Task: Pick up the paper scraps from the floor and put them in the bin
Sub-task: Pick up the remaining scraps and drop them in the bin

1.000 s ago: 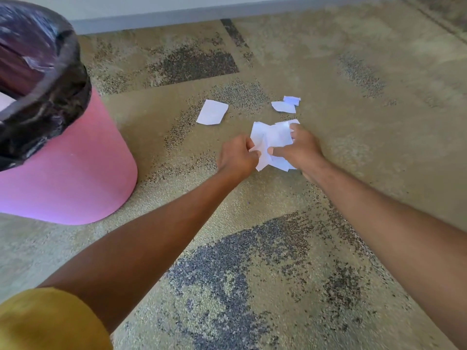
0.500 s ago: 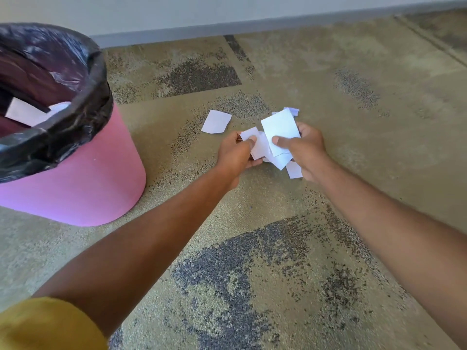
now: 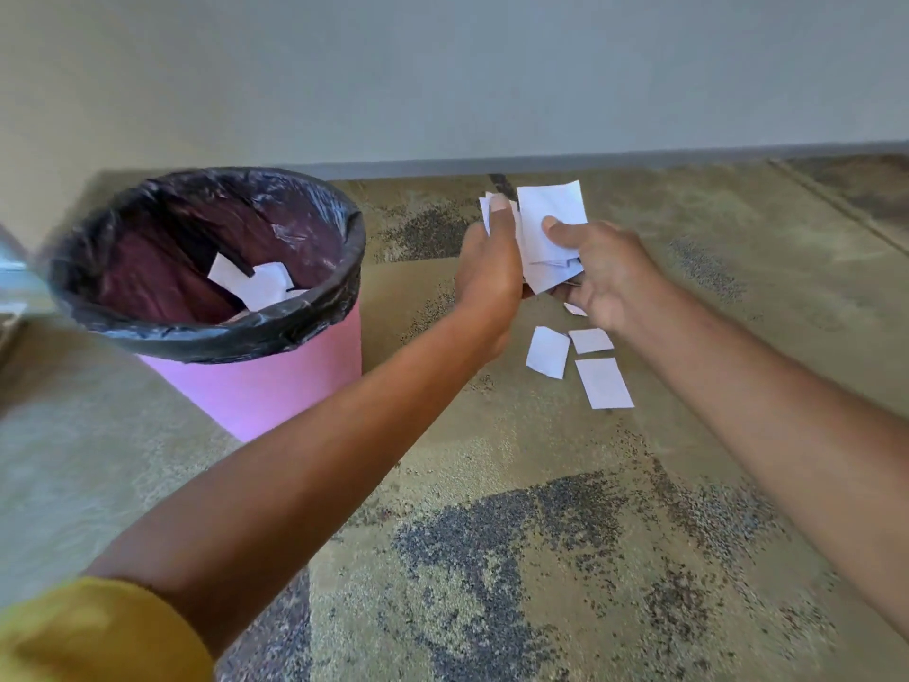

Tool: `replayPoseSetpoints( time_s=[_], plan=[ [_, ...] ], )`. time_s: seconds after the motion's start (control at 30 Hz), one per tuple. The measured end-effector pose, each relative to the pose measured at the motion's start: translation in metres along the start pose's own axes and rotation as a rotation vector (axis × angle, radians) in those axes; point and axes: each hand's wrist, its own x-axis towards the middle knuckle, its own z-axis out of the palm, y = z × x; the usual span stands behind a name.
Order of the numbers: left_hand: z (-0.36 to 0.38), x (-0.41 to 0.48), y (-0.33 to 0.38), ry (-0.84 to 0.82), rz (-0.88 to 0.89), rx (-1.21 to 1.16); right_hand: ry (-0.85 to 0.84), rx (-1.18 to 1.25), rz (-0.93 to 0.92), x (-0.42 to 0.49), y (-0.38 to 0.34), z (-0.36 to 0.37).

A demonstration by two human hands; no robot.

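Both hands held one stack of white scraps in the air, at about three o'clock from the bin and apart from it. The left hand showed its back. Its thumb lay up the stack's near face and its grip was clamped on the paper, though the fingers behind were hidden. The right hand pinched the same stack, thumb pressed on the top sheet, fingers curled under and mostly out of sight. The sheets overlapped too much to count. At six o'clock from the stack, three loose scraps lay close together on the floor. A sliver showed just beside the right hand, mostly covered by it. The bin was pink, with a black liner folded over its rim. Inside lay at least two binned scraps, partly hidden by the near rim and a fold of liner. The left forearm crossed the bin's lower edge. A yellow sleeve was cut off at seven o'clock in the view. At nine o'clock a pale shape was too blurred to make out.
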Motion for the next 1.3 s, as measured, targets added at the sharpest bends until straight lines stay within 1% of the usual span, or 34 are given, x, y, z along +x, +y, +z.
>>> replayPoseSetpoints(
  time_s=[0.13, 0.23, 0.33, 0.4, 0.53, 0.63, 0.77, 0.87, 0.97, 1.2, 1.3],
  plan=[
    [-0.035, -0.015, 0.047, 0.069, 0.053, -0.014, -0.131, -0.009, -0.034, -0.025, -0.034, 0.046],
    [-0.074, -0.015, 0.078, 0.128, 0.016, -0.019, -0.256, -0.002, -0.023, -0.045, -0.051, 0.084],
    [-0.120, 0.002, 0.092, 0.222, -0.015, 0.042, -0.378, -0.012, 0.013, -0.067, -0.060, 0.121],
    [-0.147, -0.004, 0.106, 0.263, -0.049, 0.108, -0.419, -0.021, 0.037, -0.079, -0.063, 0.143],
    [-0.178, -0.048, 0.142, 0.265, -0.116, 0.219, -0.454, -0.031, 0.095, -0.098, -0.065, 0.173],
    [-0.195, -0.057, 0.149, 0.260, -0.137, 0.229, -0.457, -0.071, 0.121, -0.106, -0.064, 0.184],
    [-0.206, -0.065, 0.151, 0.262, -0.167, 0.224, -0.447, -0.059, 0.132, -0.111, -0.063, 0.188],
    [-0.209, -0.062, 0.150, 0.257, -0.136, 0.238, -0.435, -0.074, 0.123, -0.113, -0.061, 0.186],
    [-0.201, -0.061, 0.149, 0.253, -0.054, 0.246, -0.409, -0.086, 0.104, -0.111, -0.059, 0.180],
    [-0.141, -0.055, 0.139, 0.063, 0.100, 0.175, -0.303, -0.088, 0.053, -0.096, -0.056, 0.137],
    [-0.106, -0.048, 0.120, -0.032, 0.117, 0.199, -0.254, -0.060, 0.037, -0.084, -0.053, 0.106]
  ],
)
